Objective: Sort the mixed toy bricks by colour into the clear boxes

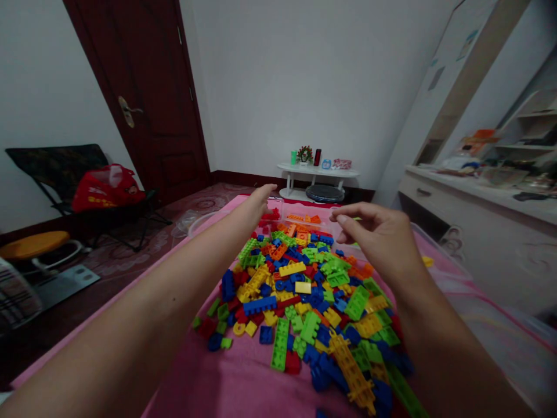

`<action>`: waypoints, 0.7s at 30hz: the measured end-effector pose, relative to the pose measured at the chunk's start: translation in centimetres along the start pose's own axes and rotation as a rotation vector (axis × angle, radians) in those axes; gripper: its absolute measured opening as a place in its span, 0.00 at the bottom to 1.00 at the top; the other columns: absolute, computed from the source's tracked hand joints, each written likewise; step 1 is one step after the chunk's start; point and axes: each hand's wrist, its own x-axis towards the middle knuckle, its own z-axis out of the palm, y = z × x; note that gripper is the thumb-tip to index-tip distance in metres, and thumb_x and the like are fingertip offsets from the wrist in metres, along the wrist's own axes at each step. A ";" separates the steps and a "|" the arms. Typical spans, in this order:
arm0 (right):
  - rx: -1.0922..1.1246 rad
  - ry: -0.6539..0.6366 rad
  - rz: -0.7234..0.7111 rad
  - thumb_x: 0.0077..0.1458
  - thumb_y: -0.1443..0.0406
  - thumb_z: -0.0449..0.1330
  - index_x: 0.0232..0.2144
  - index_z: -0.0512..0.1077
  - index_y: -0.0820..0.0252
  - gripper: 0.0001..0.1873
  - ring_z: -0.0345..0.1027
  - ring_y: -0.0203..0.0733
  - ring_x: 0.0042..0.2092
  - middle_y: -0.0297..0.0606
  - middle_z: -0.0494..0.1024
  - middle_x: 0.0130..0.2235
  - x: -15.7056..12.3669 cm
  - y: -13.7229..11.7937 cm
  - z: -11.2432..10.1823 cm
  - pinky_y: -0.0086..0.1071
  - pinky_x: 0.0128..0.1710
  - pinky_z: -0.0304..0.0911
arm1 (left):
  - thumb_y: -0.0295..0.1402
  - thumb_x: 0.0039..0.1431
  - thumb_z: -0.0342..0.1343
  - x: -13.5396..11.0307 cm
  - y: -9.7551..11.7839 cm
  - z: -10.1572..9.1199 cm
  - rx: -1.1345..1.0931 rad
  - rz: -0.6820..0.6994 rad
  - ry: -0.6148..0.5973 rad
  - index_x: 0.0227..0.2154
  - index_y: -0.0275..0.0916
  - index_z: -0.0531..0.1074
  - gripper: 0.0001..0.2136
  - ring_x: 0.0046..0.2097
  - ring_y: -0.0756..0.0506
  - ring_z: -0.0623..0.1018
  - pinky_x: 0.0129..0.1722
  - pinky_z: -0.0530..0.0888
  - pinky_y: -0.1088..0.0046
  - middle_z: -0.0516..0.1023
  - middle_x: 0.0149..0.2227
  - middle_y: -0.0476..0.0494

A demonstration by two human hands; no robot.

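Observation:
A big pile of plastic building bricks in blue, green, yellow, orange and red lies on a pink cloth. My left hand reaches over the far edge of the pile towards a clear plastic box holding red pieces; its fingers are stretched out and hold nothing. My right hand hovers above the right side of the pile with fingers curled and thumb meeting the forefinger; I cannot make out anything between them. More orange pieces lie in another clear box behind the pile.
A dark red door stands at the back left, with a folding chair carrying a red bag. A small white table with small items stands against the far wall. A white counter with clutter runs along the right.

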 end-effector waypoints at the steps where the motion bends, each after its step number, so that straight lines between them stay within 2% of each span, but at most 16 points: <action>1: -0.004 -0.010 0.001 0.49 0.63 0.59 0.34 0.76 0.64 0.12 0.70 0.36 0.24 0.39 0.78 0.28 0.0 0.1 0.1 0.29 0.24 0.66 | 0.35 0.54 0.54 -0.7 -0.1 0.3 0.012 -0.009 -0.002 0.45 0.38 0.66 0.15 0.53 0.35 0.67 0.43 0.70 0.58 0.61 0.56 0.29; 3: -0.028 -0.058 0.003 0.50 0.62 0.58 0.34 0.76 0.64 0.12 0.69 0.36 0.24 0.40 0.78 0.30 0.0 0.4 0.4 0.29 0.24 0.65 | 0.35 0.54 0.54 -2.6 -0.5 0.9 0.030 -0.010 -0.041 0.42 0.37 0.68 0.13 0.48 0.39 0.71 0.41 0.71 0.63 0.67 0.52 0.30; 5: -0.087 -0.172 0.005 0.50 0.63 0.57 0.32 0.76 0.63 0.11 0.69 0.36 0.24 0.39 0.78 0.30 0.0 1.0 0.7 0.29 0.25 0.64 | 0.35 0.53 0.56 -4.9 -1.3 1.1 0.070 0.052 -0.168 0.39 0.36 0.71 0.11 0.41 0.44 0.74 0.38 0.71 0.69 0.73 0.45 0.35; 8: -0.239 -0.408 -0.025 0.48 0.66 0.57 0.31 0.77 0.61 0.09 0.70 0.37 0.28 0.37 0.78 0.29 -0.3 2.1 1.4 0.29 0.28 0.63 | 0.37 0.52 0.57 -8.1 -2.8 0.8 0.371 0.246 -0.485 0.35 0.33 0.74 0.12 0.33 0.49 0.75 0.33 0.70 0.74 0.76 0.34 0.40; 10: -0.371 -0.528 -0.047 0.47 0.68 0.58 0.32 0.77 0.59 0.09 0.71 0.39 0.32 0.36 0.79 0.32 -0.6 2.6 2.1 0.29 0.31 0.62 | 0.36 0.51 0.57 -9.5 -3.6 0.2 0.584 0.360 -0.581 0.33 0.32 0.75 0.11 0.30 0.50 0.74 0.31 0.70 0.76 0.77 0.30 0.43; 13: -0.604 -0.597 -0.054 0.46 0.67 0.60 0.35 0.77 0.55 0.11 0.71 0.43 0.38 0.37 0.79 0.37 -1.4 3.2 3.2 0.31 0.34 0.60 | 0.33 0.49 0.58 -10.3 -4.0 -0.9 0.850 0.461 -0.599 0.33 0.32 0.77 0.11 0.30 0.49 0.74 0.29 0.68 0.78 0.78 0.29 0.45; 16: -0.783 -0.623 -0.056 0.45 0.64 0.62 0.39 0.75 0.54 0.15 0.70 0.47 0.42 0.39 0.78 0.40 -2.0 3.7 4.2 0.32 0.35 0.57 | 0.31 0.46 0.60 -10.3 -4.1 -1.7 1.031 0.473 -0.656 0.34 0.34 0.78 0.11 0.29 0.49 0.75 0.27 0.67 0.79 0.79 0.29 0.45; 18: -0.831 -0.652 -0.038 0.45 0.63 0.62 0.40 0.74 0.54 0.16 0.70 0.47 0.40 0.39 0.77 0.39 -2.3 4.0 4.7 0.32 0.33 0.56 | 0.29 0.46 0.59 -10.1 -4.1 -2.1 1.095 0.483 -0.674 0.35 0.34 0.79 0.11 0.30 0.49 0.76 0.28 0.67 0.78 0.80 0.29 0.45; 21: -0.854 -0.675 -0.042 0.46 0.64 0.59 0.38 0.74 0.55 0.13 0.69 0.43 0.37 0.38 0.77 0.36 -2.3 4.1 4.9 0.31 0.30 0.52 | 0.22 0.44 0.56 -10.2 -4.0 -2.3 1.232 0.507 -0.604 0.33 0.36 0.79 0.12 0.33 0.48 0.77 0.30 0.67 0.78 0.80 0.31 0.45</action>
